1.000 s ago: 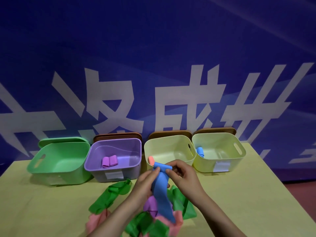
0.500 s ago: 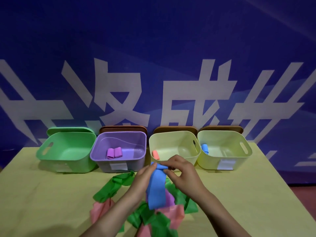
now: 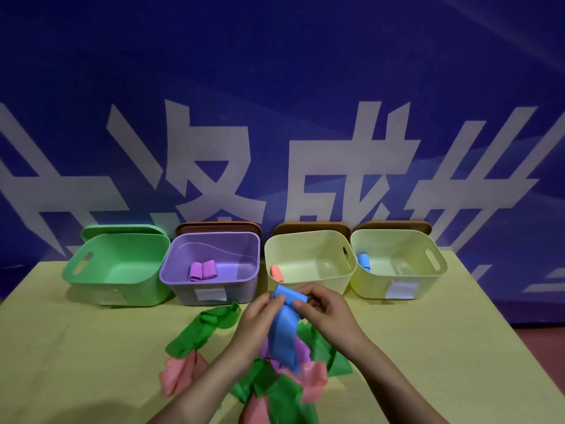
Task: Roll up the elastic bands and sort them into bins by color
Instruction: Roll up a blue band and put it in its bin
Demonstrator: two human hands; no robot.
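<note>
Pinching the blue band's [image 3: 282, 328] rolled top end, left hand [image 3: 260, 319] and right hand [image 3: 328, 313] hold it between curled fingers

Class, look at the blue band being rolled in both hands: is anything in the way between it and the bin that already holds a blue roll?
Nothing visible blocks it. The blue band, pinched by the left hand and right hand, hangs above the table. The far-right yellow bin, holding the blue roll, is open-topped, its brown lid behind it.

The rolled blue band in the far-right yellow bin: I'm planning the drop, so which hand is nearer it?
Right. The right hand sits below-left of the rolled blue band; the left hand lies farther left.
</note>
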